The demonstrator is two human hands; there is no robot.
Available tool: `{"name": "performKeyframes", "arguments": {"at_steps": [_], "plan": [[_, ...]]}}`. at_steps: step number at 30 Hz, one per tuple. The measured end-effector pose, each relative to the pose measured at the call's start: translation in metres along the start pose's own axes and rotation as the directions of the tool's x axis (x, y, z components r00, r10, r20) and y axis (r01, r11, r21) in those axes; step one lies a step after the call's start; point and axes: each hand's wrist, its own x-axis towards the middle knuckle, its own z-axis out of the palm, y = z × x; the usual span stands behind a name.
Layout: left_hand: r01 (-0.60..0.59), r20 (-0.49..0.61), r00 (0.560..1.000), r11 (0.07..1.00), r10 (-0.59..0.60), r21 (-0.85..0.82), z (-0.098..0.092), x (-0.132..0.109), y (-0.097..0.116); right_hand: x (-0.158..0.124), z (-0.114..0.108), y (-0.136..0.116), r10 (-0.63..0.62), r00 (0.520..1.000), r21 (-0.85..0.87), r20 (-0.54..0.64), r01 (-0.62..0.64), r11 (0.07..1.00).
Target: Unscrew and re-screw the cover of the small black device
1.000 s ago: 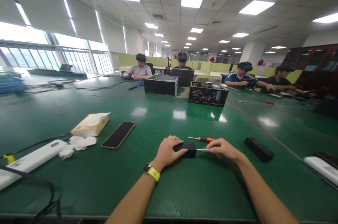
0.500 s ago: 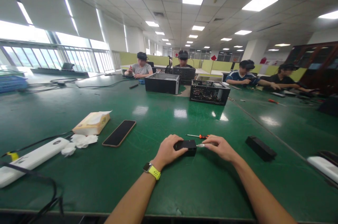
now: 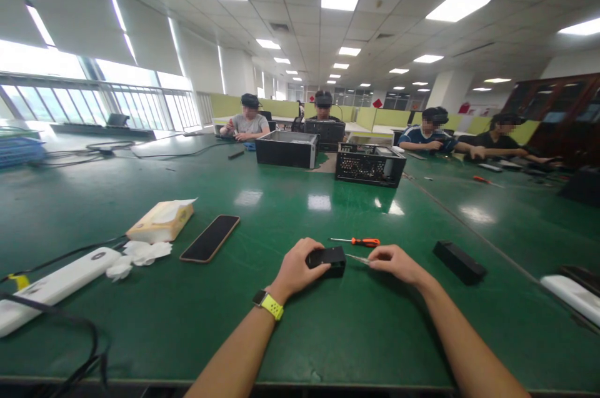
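Observation:
My left hand [image 3: 300,267] is wrapped round a small black rectangular box [image 3: 334,258], its thumb along the near side. The box rests at or just above the green table, with its open-looking end facing right. In a pinch, my right hand [image 3: 396,262] holds thin silver tweezers [image 3: 360,258]. Their tips point left at the end of the box, very close to it; contact is hard to make out. Just beyond both hands lies an orange and black screwdriver [image 3: 364,242]. A longer black block [image 3: 460,262] lies to the right of my right hand.
On the left lie a phone [image 3: 210,238], a tissue pack [image 3: 162,221], crumpled tissues [image 3: 146,252] and a white power strip [image 3: 56,288] with black cables. Two computer cases [image 3: 285,149] stand farther back. Several people sit at the far side. A white object [image 3: 569,298] lies at the right edge.
My right hand has drawn slightly right, and the tweezers have backed off from the box's end. The screwdriver handle now shows fully. My left hand keeps its hold.

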Motion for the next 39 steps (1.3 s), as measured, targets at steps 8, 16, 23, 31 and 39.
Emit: {"name": "performKeyframes", "arguments": {"at_steps": [8,16,23,31,39], "plan": [[-0.009,0.018,1.0,0.999,0.01,-0.042,0.0,0.001,0.0,-0.001,0.004,-0.009,-0.024,1.0,-0.013,-0.007,0.024,1.0],[-0.013,0.046,0.999,0.999,0.016,-0.053,0.002,0.0,-0.001,0.001,0.003,-0.008,-0.042,0.999,-0.087,-0.008,0.041,0.995],[-0.007,0.06,0.998,0.999,0.01,-0.044,0.0,0.0,-0.001,-0.007,-0.02,0.006,0.0,1.0,-0.189,-0.027,-0.005,0.982],[0.048,0.08,0.996,0.999,-0.046,-0.025,-0.003,0.001,-0.006,-0.002,-0.005,0.009,-0.038,0.994,-0.312,-0.101,0.005,0.95],[0.102,0.095,0.99,0.995,-0.101,-0.002,-0.009,-0.002,-0.008,0.017,0.042,-0.013,-0.23,0.966,-0.346,-0.119,0.177,0.921]]}}
